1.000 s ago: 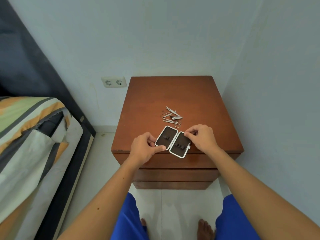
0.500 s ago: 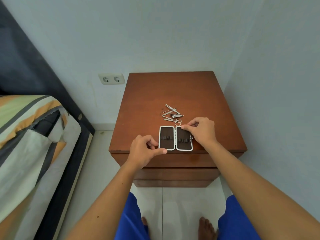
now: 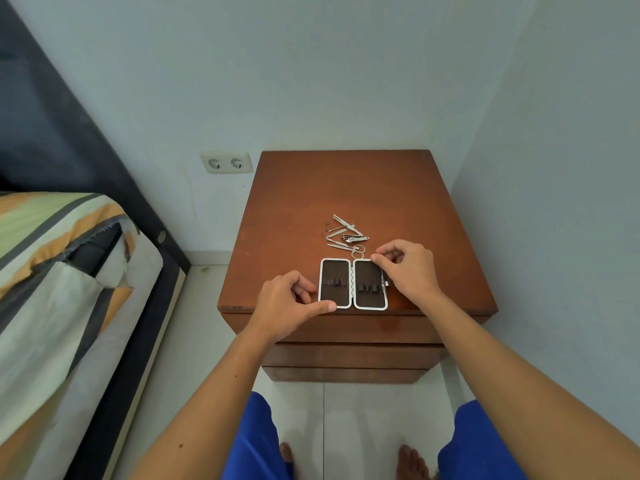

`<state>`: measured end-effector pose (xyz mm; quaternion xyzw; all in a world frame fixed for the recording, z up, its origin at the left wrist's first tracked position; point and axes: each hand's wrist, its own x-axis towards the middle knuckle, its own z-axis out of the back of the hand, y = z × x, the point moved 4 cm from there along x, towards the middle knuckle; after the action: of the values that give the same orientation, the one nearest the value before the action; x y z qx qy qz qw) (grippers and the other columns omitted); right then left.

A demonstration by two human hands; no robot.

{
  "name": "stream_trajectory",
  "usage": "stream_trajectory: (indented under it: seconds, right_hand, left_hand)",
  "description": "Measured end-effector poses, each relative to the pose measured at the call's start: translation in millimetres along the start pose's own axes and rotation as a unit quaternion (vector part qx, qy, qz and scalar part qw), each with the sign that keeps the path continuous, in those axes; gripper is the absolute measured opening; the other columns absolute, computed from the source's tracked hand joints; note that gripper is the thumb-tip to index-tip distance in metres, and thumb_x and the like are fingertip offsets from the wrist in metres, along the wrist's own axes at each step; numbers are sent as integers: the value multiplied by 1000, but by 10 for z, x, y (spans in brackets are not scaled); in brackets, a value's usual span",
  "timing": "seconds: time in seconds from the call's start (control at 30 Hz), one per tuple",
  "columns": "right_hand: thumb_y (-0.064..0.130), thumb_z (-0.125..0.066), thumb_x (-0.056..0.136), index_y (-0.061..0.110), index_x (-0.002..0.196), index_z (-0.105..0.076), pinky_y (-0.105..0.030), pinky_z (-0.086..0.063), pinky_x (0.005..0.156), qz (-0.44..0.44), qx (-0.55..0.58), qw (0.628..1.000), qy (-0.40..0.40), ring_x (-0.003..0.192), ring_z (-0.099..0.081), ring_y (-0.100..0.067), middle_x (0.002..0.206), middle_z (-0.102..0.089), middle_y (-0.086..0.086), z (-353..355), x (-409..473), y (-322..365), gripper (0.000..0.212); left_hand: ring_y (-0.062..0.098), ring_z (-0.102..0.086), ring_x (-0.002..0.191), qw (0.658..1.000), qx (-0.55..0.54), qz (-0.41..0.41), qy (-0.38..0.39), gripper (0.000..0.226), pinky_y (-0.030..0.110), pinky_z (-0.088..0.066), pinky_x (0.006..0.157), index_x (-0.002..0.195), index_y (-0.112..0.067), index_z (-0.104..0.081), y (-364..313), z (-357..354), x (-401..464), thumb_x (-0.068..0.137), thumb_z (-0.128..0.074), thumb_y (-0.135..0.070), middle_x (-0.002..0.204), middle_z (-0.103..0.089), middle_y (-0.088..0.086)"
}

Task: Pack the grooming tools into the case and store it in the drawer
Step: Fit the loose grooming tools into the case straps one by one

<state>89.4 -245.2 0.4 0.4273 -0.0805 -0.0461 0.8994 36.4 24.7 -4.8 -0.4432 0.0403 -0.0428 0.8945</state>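
1. The case (image 3: 352, 284) lies fully open and flat near the front edge of the nightstand (image 3: 408, 188), both halves facing up. Each half has a white rim, a dark lining and a row of small holding loops; no tool sits in either half.
2. The grooming tools (image 3: 346, 235) lie in a loose metal pile on the nightstand top, just behind the case. A scissor ring reaches close to the case's far rim.
3. The left hand (image 3: 282, 306) rests at the left half of the case. Its thumb tip touches the near-left corner; its curled fingers meet the left edge, pinching that half lightly.
4. The right hand (image 3: 407, 268) covers the right edge of the case. Its fingertips are drawn together at the far-right corner of the right half, gripping the rim there.
5. The drawer fronts (image 3: 349, 355) below the top are closed.
6. A striped bed (image 3: 59, 258) stands to the left, a double wall socket (image 3: 227, 162) behind.
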Motion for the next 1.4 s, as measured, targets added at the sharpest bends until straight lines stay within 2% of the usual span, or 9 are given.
stream_trajectory:
  seconds: [0.1,0.2,0.3,0.4,0.53,0.73,0.93,1.07,1.4]
  right_hand:
    - [26,-82,88,25,86,-80,-13,-43,67,26,-10,1000,11,71,-60,-1,80,-71,14,-21,110,78,2]
    - [22,-80,90,21,91,-81,-23,-44,73,59,-29,997,28,75,-57,-1,83,-65,16,-71,257,179,2]
    - [20,-78,92,22,98,-82,-29,-50,79,100,-65,991,57,78,-59,-7,89,-64,10,-162,398,260,7]
    - [24,-75,94,25,104,-81,-38,-53,86,130,-108,982,88,90,-62,-16,102,-68,5,-260,501,310,11]
    - [28,-75,94,25,100,-78,-39,-50,89,152,-148,971,108,97,-60,-20,104,-65,5,-330,564,345,7]
    - [22,-75,93,24,90,-70,-38,-48,85,167,-160,964,129,87,-52,-15,89,-58,11,-278,545,351,6]
    - [10,-72,94,25,111,-73,-20,-49,72,118,9,989,91,70,-57,-12,85,-66,4,-106,346,350,23]
    - [18,-77,92,26,104,-75,-33,-56,78,65,78,988,117,74,-67,-23,87,-73,-2,-88,153,261,15]
    - [22,-84,87,24,103,-80,-20,-46,68,71,-7,983,171,65,-53,-5,86,-71,8,-151,-66,144,16]
  left_hand:
    - [3,-62,82,997,66,-40,-13,40,28,-52,68,98,-34,-69,-73,59,145,79,-82,-66,85,-72,-16]
    - [4,-56,98,988,109,-87,-69,20,40,-53,86,105,-35,-70,-107,23,309,95,-71,-52,96,-71,-21]
    - [9,-51,106,982,145,-102,-66,30,43,-45,95,130,-34,-65,-43,-79,400,103,-62,-45,107,-62,-18]
    - [13,-48,105,964,226,-130,-46,39,39,-37,90,147,-41,-53,-21,-148,427,108,-47,-45,108,-53,-14]
    - [13,-45,104,960,244,-133,-32,39,36,-31,87,147,-44,-53,16,-160,457,110,-41,-47,108,-49,-13]
    - [12,-47,103,965,221,-128,-48,36,35,-30,86,140,-42,-60,45,-163,478,106,-48,-47,103,-51,-14]
    - [11,-50,102,973,190,-116,-59,33,33,-30,87,135,-42,-66,47,-143,485,103,-57,-48,102,-56,-15]
    - [11,-52,102,975,186,-107,-60,32,34,-33,88,133,-43,-66,39,-138,489,102,-59,-49,102,-57,-15]
    - [10,-52,103,973,195,-100,-68,31,34,-33,89,131,-44,-67,36,-140,493,102,-58,-50,102,-57,-16]
